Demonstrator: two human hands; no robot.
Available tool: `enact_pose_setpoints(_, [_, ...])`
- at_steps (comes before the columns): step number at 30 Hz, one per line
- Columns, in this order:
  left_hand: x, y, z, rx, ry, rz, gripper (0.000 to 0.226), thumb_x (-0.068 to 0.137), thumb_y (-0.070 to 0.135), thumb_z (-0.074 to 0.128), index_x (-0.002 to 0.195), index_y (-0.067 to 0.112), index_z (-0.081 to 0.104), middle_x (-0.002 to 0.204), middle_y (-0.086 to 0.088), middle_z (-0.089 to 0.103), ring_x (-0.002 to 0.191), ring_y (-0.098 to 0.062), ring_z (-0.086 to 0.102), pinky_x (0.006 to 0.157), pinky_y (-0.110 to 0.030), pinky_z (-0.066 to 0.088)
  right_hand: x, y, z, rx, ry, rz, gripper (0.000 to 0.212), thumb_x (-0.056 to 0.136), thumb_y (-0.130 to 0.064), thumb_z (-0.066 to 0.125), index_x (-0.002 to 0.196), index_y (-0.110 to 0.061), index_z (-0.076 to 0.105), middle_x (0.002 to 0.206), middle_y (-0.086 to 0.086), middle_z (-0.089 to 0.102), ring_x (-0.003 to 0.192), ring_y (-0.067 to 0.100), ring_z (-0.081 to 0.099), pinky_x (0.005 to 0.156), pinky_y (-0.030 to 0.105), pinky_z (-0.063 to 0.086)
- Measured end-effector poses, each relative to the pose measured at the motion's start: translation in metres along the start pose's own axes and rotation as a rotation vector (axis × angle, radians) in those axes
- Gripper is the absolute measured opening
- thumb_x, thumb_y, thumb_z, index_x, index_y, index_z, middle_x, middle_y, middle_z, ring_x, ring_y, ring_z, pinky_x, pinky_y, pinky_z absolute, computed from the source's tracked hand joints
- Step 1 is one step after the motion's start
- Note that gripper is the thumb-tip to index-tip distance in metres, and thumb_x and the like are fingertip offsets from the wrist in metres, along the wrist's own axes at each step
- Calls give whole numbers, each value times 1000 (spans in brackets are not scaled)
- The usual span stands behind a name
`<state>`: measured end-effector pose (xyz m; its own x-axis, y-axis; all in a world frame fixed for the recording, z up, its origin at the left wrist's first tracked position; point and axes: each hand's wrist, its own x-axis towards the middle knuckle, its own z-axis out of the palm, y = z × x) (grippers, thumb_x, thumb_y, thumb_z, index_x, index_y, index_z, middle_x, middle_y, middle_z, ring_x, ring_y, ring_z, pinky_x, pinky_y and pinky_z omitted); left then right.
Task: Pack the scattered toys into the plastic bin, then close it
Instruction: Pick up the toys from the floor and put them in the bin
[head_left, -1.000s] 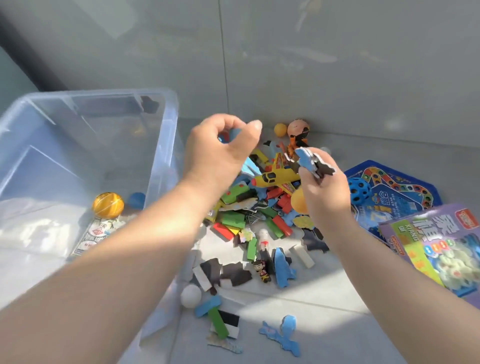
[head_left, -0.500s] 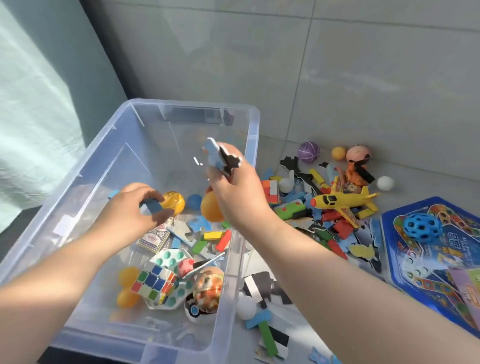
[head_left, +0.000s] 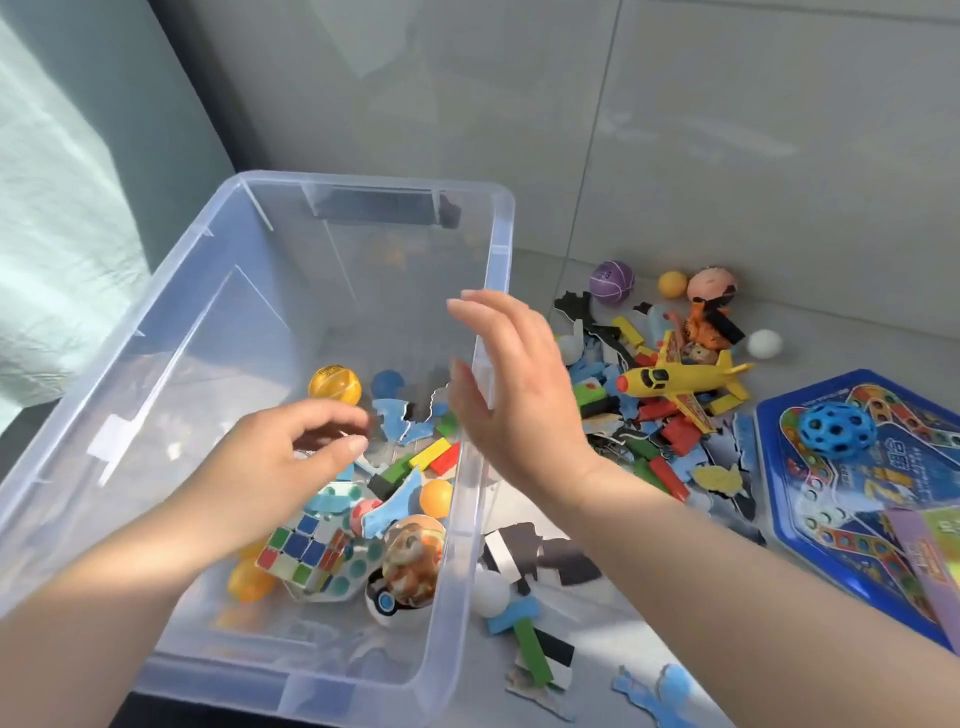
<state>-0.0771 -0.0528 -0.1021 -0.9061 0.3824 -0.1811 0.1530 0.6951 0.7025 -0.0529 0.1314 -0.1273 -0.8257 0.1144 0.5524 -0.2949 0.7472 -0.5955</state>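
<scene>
Mid-packing: right hand (head_left: 514, 395) flat, left hand (head_left: 280, 467) loosely curled, both seemingly empty over plastic bin (head_left: 374, 182); next, probably reach right for yellow toy plane (head_left: 675, 382).

Left hand (head_left: 291, 462): over the clear plastic bin (head_left: 501, 244), fingers loosely curled, nothing seen in them.
Right hand (head_left: 514, 400): fingers straight, above the bin's right wall.
Nearer than the left hand, inside the bin: colour cube (head_left: 304, 548). Beyond the left hand: yellow ball (head_left: 334, 384).
Right of the right hand, on the floor: yellow toy plane (head_left: 675, 382), blue game board (head_left: 831, 519), blue holed ball (head_left: 836, 428).
</scene>
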Motion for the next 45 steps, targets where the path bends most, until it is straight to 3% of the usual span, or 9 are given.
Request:
enact_pose_setpoints(3, [1,36,17,-124,-4,48,24,70,50,67,87,51,49,85,34,63,81,30,51,70,12,34,-20,52,-28,-124,-1,216,40,83,-16,49,122,-6,49,125,21,54,118,23,42,99,31,36])
enact_pose_setpoints(6, [7,63,40,-29,-119,86,88,42,88,50,121,58,25,125,37,35,109,26,38,92,2,27,-42,99,-59,-354,-278,562,58,87,-19,58,139,-10,35,147,15,30,135,32,26,111,38,25])
enact_pose_setpoints(11, [13,83,74,210,-71,44,84,88,29,55,146,31,-6,152,23,-17,143,-3,2,111,-22,15,-61,144,-88,-442,-517,816,75,87,-22,58,147,-24,14,157,9,5,142,36,6,112,49,21])
enact_pose_setpoints(15, [27,84,77,258,-1,17,77,88,11,51,146,31,5,155,18,-11,143,-12,13,110,-26,19,-48,174,-88,-487,-565,872,78,89,-8,53,148,-24,4,159,1,-2,145,31,-2,115,50,19])
enact_pose_setpoints(20, [63,86,72,272,85,3,72,88,7,49,146,28,13,156,15,-1,140,-13,24,104,-26,26,-19,196,-64,-670,-722,679,85,84,13,41,148,-25,0,159,-1,-1,146,26,-6,117,49,2])
enact_pose_setpoints(28, [96,66,48,260,159,32,75,84,6,56,145,29,20,155,15,16,140,-9,25,103,-18,22,-19,207,-56,-860,-871,510,45,90,-19,54,132,-17,40,145,4,30,135,32,22,113,47,17])
enact_pose_setpoints(37, [80,59,41,173,263,103,45,83,13,58,127,18,53,142,7,45,125,-16,49,102,-26,34,33,116,-69,-421,-250,283,38,82,-8,66,118,-9,58,146,12,35,133,38,29,99,45,39])
enact_pose_setpoints(43, [24,33,19,202,302,189,34,63,45,39,82,33,64,62,8,65,73,-9,52,54,-12,36,95,30,-25,-109,78,-204,30,66,-1,77,95,-4,69,132,32,42,116,27,50,79,33,53])
enact_pose_setpoints(45, [16,22,18,222,297,196,33,62,45,36,85,36,57,86,22,60,78,-6,50,45,-20,36,103,10,-4,-82,-36,-262,35,64,0,77,98,-5,69,129,29,49,109,36,57,64,39,57])
